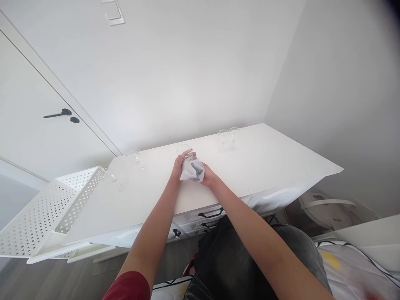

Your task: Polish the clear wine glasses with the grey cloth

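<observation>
Over the middle of the white tabletop [218,179], my left hand [178,166] is closed around a clear stemmed glass [183,149], its bowl pointing away from me. A crumpled light grey cloth [191,171] wraps the near end of that glass. Gripping the cloth from the right side is my right hand [207,175], its fingers partly hidden behind it. The glass's foot is covered by the cloth.
Two stemmed glasses [232,136] stand near the back edge, right of my hands. To the left are another stemmed glass [134,157] and one nearer me [111,177]. A white perforated rack [34,223] adjoins the table's left end. Drawers with black handles [211,213] face me.
</observation>
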The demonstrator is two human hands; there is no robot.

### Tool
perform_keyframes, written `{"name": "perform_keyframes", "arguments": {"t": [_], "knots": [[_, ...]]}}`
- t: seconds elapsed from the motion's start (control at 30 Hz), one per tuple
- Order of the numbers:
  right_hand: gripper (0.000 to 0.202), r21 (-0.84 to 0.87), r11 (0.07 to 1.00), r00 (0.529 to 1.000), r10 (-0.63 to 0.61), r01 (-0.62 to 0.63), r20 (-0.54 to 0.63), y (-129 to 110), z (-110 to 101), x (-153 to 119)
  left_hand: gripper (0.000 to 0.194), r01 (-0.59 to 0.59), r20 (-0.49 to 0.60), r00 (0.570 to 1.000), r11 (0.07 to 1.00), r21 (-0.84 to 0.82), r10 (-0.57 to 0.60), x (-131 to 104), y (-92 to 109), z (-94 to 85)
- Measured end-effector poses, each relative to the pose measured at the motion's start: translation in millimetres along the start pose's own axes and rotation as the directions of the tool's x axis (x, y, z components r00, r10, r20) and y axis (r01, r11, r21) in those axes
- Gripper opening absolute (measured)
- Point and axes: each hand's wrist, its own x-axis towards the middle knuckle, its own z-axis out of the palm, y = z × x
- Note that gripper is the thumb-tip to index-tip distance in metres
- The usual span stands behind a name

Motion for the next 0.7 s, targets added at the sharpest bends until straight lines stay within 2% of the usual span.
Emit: {"name": "perform_keyframes", "arguments": {"t": [0.07, 0.13, 0.23, 0.3, 0.43, 0.53, 0.63, 0.7], "knots": [[0.02, 0.079, 0.996, 0.999, 0.025, -0.027, 0.03, -4.1, 0.9, -2.5, 0.078, 0.002, 0.032, 0.999, 0.999, -0.038, -0.001, 0.9, 0.0, -0.9], [0.019, 0.137, 0.991, 0.999, -0.013, 0.007, 0.045, -9.1, 2.9, -5.5, 0.073, -0.018, -0.038, 0.999, 0.998, -0.061, 0.016, 3.4, 0.3, -3.1], [0.033, 0.179, 0.981, 0.991, -0.088, 0.069, 0.1, -14.4, 5.4, -9.0, 0.065, -0.093, -0.159, 0.984, 0.993, -0.069, 0.081, 7.2, 1.8, -6.7], [0.035, 0.141, 0.985, 0.984, -0.121, 0.102, 0.128, -14.2, 5.3, -9.3, 0.065, -0.127, -0.173, 0.978, 0.99, -0.055, 0.116, 6.9, 3.3, -7.1], [0.032, -0.03, 0.982, 0.98, -0.186, 0.188, 0.065, -6.5, 1.0, -4.6, 0.071, -0.073, -0.068, 0.995, 0.997, 0.026, 0.074, 0.2, 5.6, -2.5], [0.027, -0.073, 0.987, 0.989, -0.145, 0.146, 0.015, -1.8, -2.8, -1.6, 0.073, -0.062, 0.004, 0.998, 0.997, 0.037, 0.062, -4.0, 6.7, 2.4], [0.023, 0.008, 0.999, 0.996, -0.046, 0.045, 0.081, -1.2, -5.0, -2.7, 0.075, 0.036, 0.071, 0.997, 0.999, -0.013, -0.035, -5.0, 7.9, 5.3], [0.024, 0.056, 0.998, 0.989, -0.041, 0.033, 0.14, -1.4, -5.4, -4.6, 0.074, 0.11, 0.132, 0.985, 0.994, -0.021, -0.107, -4.7, 8.2, 5.2]]}}
